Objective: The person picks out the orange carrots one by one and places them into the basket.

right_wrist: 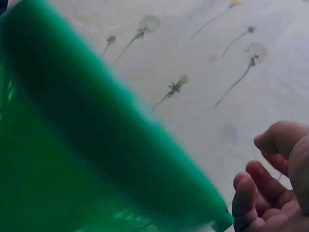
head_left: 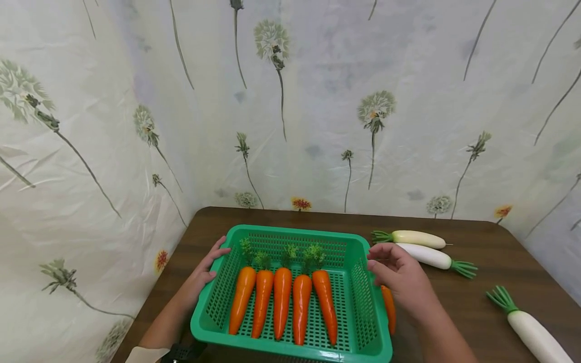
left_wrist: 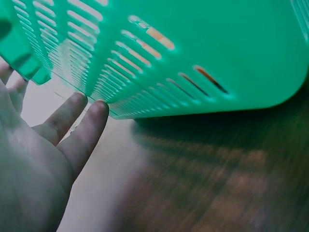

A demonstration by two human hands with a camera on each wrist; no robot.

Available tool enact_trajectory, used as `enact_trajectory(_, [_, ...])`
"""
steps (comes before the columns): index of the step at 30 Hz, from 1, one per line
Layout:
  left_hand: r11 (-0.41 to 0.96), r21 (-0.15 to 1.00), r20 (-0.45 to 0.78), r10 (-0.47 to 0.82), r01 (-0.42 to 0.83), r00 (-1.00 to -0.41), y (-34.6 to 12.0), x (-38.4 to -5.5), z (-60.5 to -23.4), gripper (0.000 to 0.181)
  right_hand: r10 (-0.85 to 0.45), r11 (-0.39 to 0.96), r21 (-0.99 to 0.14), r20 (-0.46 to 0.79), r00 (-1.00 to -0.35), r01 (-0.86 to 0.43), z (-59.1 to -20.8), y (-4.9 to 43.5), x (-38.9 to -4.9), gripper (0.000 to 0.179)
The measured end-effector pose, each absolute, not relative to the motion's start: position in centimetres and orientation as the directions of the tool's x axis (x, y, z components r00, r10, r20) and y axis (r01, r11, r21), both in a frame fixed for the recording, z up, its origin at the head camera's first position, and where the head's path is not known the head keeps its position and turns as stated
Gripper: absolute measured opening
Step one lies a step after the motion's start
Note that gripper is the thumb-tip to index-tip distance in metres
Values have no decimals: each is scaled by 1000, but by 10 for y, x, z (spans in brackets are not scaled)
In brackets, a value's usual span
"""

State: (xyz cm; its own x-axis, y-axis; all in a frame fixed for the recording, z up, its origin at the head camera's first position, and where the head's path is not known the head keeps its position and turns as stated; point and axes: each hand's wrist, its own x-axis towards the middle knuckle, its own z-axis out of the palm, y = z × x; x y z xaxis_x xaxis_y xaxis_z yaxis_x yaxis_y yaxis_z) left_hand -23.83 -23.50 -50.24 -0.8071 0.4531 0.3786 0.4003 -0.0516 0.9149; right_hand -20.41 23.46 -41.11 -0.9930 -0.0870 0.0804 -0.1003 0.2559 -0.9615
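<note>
A green plastic basket (head_left: 290, 350) with slotted walls stands on the table in the head view. Several orange carrots (head_left: 282, 302) with green tops lie side by side in it. My left hand (head_left: 201, 275) is at the basket's left rim, its fingertips at the edge. In the left wrist view the fingers (left_wrist: 84, 137) are fairly straight beside the slotted wall. My right hand (head_left: 401, 275) is beside the right rim with loosely bent fingers. The right wrist view shows that hand (right_wrist: 275, 188) holding nothing, close to the rim's end.
Another carrot (head_left: 389, 310) lies just outside the basket's right side, partly hidden by the rim. Two white radishes (head_left: 418, 239) (head_left: 424, 255) lie at the back right of the brown table (head_left: 458, 302). A third white radish (head_left: 537, 335) is at the front right. Flower-patterned sheeting (head_left: 327, 101) hangs behind.
</note>
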Motion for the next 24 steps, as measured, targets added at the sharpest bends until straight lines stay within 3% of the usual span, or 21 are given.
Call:
enact_trajectory(14, [-52, 921, 367, 453, 387, -812, -234, -238, -501, 52, 52, 302, -951, -57, -997, 70, -433, 253, -210, 37])
enact_trajectory(24, [-50, 927, 354, 450, 373, -820, -235, -238, -502, 52, 31, 474, -876, -85, -996, 90, -451, 263, -214, 45])
